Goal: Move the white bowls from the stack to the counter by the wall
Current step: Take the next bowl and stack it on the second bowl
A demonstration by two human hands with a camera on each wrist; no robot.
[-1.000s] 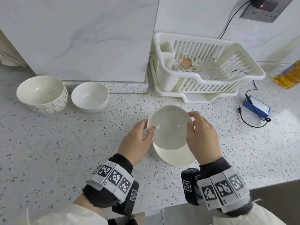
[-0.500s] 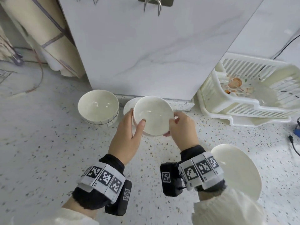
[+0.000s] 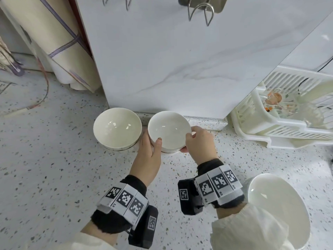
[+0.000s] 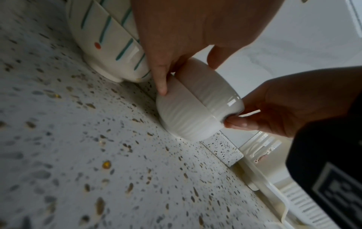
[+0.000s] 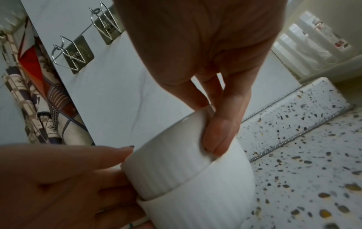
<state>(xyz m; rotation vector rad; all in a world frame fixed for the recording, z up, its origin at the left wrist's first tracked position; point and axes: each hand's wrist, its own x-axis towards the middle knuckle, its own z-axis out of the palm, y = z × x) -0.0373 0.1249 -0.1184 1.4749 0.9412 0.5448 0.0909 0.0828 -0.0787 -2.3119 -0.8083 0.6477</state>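
Observation:
Both hands hold a ribbed white bowl (image 3: 169,130) by its rim, close to the wall panel. It is nested in a second white bowl (image 4: 182,117) that stands on the speckled counter (image 3: 54,168). My left hand (image 3: 152,141) grips the left rim with the thumb inside. My right hand (image 3: 189,143) pinches the right rim. In the wrist views the upper bowl (image 5: 168,156) sits slightly tilted in the lower bowl (image 5: 205,201). Another white bowl (image 3: 277,210) stays at the front right, partly hidden by my right sleeve.
Two stacked striped bowls (image 3: 117,129) stand just left of the held bowl, nearly touching my left fingers. A white dish rack (image 3: 288,127) sits at the right. The marble wall panel (image 3: 180,60) rises right behind the bowls. A rolled mat (image 3: 59,42) leans at the back left.
Both hands carried the top bowl from the front stack to the wall and lowered it into the white bowl standing there. The head view swung left and closer.

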